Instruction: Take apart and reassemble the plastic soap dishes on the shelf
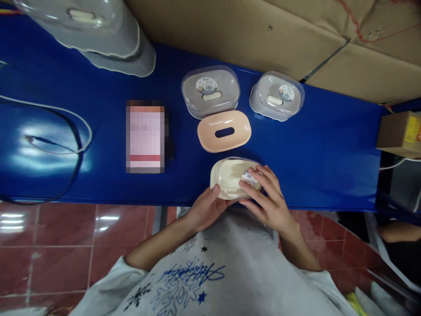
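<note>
A cream oval box (215, 173) with a clear lid and a small printed label sits between both hands by the table's front edge. My left hand (208, 208) holds its near left side, thumb on the rim and fingers hidden under or behind it. My right hand (268, 197) grips the right end, its fingers lying over the clear lid and partly covering the label. Just beyond lies a peach oval plastic piece (205, 136) with a slot in its middle. Behind it stands a larger grey box (194, 94) with a clear lid, and a smaller grey box (259, 98) is to its right.
Stacked grey boxes (128, 48) stand at the far left of the blue table (329, 162). A phone-like thing with a blurred screen (145, 136) lies left of centre. Cables (79, 131) curl at the left. Cardboard (230, 26) lines the back; a carton (394, 131) stands right.
</note>
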A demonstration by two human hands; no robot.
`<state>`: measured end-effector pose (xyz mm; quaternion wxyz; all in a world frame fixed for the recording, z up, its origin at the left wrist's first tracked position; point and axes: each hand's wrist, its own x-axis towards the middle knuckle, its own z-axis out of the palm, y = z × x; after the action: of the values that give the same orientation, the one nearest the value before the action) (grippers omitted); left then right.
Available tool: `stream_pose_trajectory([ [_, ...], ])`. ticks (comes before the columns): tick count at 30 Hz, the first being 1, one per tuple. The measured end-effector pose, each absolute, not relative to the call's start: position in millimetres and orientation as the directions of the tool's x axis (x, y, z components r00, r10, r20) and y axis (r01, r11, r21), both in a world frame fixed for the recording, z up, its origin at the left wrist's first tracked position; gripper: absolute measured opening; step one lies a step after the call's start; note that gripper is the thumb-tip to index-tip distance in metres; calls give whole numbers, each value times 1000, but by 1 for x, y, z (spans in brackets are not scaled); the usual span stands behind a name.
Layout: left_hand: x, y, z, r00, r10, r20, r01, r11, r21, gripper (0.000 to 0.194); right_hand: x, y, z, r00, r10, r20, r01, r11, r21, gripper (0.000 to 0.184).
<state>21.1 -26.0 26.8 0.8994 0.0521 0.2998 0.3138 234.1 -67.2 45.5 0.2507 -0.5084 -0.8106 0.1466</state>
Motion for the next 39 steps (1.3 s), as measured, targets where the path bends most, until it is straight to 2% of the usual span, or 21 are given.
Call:
stream_pose_trajectory([
  [3,12,-30,24,550,626,-554,-529,774,349,88,231,-59,45,-448,855,260,721,518,-461,56],
  [9,-4,-35,25,430,683,-590,-566,713,413,92,219,-41,47,-550,781,295,659,623,-421,53],
  [15,-7,-43,17,412,767,-492,-589,637,498,83,211,-37,44,-547,777,312,658,630,-412,52],
  [19,-6,-47,11,398,823,-405,-566,568,598,63,214,-40,44,-550,769,327,625,638,-449,50],
  [22,-4,-48,9,430,806,-407,-589,592,550,57,219,-44,45,-556,769,315,634,638,-437,50],
  [27,0,-48,8,457,788,-411,-646,612,455,64,223,-51,46,-527,793,307,675,609,-415,52],
  [31,4,-48,10,475,766,-433,-663,635,397,76,219,-48,45,-507,813,286,659,580,-478,56],
  [36,8,-42,8,530,715,-456,-651,687,322,69,217,-41,49,-464,836,292,604,540,-586,60],
  [39,5,-38,12,461,720,-518,-683,661,310,68,230,-43,48,-363,881,303,648,473,-597,61],
])
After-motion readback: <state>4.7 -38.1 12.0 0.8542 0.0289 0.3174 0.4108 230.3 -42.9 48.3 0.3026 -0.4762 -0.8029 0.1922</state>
